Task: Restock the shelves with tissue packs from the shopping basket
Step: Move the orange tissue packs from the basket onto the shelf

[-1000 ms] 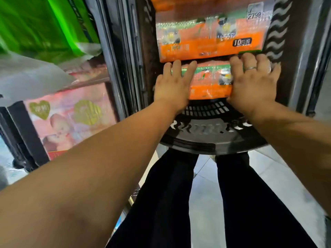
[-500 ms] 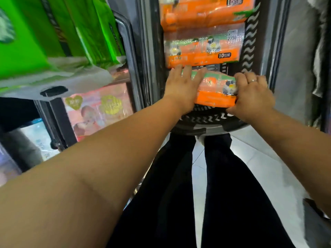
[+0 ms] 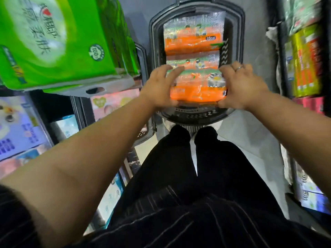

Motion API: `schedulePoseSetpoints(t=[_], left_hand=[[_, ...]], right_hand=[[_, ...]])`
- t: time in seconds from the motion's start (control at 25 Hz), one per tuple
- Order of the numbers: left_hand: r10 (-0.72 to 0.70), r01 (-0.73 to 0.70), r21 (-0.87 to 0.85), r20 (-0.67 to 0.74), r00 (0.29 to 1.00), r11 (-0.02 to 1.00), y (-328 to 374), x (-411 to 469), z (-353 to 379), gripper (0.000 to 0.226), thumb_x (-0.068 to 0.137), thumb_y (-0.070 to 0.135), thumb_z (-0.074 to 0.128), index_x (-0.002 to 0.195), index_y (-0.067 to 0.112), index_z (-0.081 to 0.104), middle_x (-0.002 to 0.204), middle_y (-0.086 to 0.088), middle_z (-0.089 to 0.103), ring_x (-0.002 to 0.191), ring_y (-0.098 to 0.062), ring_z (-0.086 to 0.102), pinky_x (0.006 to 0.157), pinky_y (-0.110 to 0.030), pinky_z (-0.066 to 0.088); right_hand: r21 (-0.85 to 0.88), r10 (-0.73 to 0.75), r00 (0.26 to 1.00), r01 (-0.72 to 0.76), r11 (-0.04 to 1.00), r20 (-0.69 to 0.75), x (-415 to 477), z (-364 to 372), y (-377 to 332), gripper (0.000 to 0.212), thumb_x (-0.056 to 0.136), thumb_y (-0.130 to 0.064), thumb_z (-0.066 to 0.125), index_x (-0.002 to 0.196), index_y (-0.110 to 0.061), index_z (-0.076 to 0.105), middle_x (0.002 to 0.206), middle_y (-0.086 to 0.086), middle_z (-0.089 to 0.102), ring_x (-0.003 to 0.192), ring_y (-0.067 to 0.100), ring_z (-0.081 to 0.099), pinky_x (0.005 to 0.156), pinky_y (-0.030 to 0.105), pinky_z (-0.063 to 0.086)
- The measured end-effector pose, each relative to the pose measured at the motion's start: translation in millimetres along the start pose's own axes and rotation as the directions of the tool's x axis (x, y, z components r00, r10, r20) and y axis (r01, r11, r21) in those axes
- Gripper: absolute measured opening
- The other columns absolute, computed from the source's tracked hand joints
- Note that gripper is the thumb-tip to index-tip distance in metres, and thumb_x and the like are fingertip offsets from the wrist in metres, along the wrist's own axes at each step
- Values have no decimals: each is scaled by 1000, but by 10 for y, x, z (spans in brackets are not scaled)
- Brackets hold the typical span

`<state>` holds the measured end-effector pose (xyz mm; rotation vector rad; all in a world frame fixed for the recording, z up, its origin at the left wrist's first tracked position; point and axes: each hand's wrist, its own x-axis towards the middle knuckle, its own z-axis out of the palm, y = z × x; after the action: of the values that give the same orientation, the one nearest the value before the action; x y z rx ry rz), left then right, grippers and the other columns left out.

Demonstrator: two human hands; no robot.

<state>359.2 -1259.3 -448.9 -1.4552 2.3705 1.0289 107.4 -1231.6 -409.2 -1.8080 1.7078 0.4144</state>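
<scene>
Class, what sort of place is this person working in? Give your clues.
Probably a shop aisle: a black shopping basket holds orange tissue packs, green packs sit shelved on the left, and more packaged goods line the right.

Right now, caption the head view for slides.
A left hand and right hand grip the nearest orange tissue pack in the black shopping basket.

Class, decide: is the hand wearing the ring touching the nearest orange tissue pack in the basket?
Touching. The head view shows the right hand curled round the right end of the orange tissue pack, thumb at its lower corner.
</scene>
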Motion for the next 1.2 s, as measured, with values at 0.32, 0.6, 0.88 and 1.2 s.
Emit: schedulePoseSetpoints(t=[0.32, 0.6, 0.88, 1.2], left_hand=[[-168, -14, -591, -251, 953, 806, 431, -974, -898, 103, 52, 54, 80, 141, 25, 39, 129, 2, 43, 114, -11, 47, 90, -6, 36], [-491, -90, -872, -354, 796, 482, 960, -1940, -842, 110, 48, 65, 84, 140, 29, 36, 124, 13, 59, 114, -8, 58, 97, -30, 47], [-728, -247, -930, -367, 579, 272, 1566, -2880, -407, 92, 49, 54, 89, 127, 25, 49, 117, -4, 68, 108, -26, 66, 90, -49, 53], [-953, -326, -927, -250, 172, 184, 2189, -3894, 131, 59, 56, 46, 84, 107, 29, 62, 101, 2, 74, 93, -18, 71, 80, -40, 56]], right_hand=[[143, -132, 987, 118, 983, 95, -629, -1370, -371, 89, 48, -42, 89, 124, -18, 50, 111, 6, 51, 99, 28, 52, 85, 38, 47], [191, -370, 908, 334, 923, 196, -986, -2043, -664, 76, 46, -40, 91, 111, -28, 52, 99, -2, 63, 89, 22, 63, 79, 39, 54], [208, -597, 783, 563, 800, 176, -1538, -2082, -1017, 67, 67, -31, 84, 126, -30, 50, 109, -8, 59, 97, 16, 58, 79, 26, 44], [265, -780, 625, 748, 608, 24, -2044, -1409, -1585, 79, 70, -33, 84, 138, -23, 47, 142, 7, 41, 132, 21, 39, 98, 17, 26]])
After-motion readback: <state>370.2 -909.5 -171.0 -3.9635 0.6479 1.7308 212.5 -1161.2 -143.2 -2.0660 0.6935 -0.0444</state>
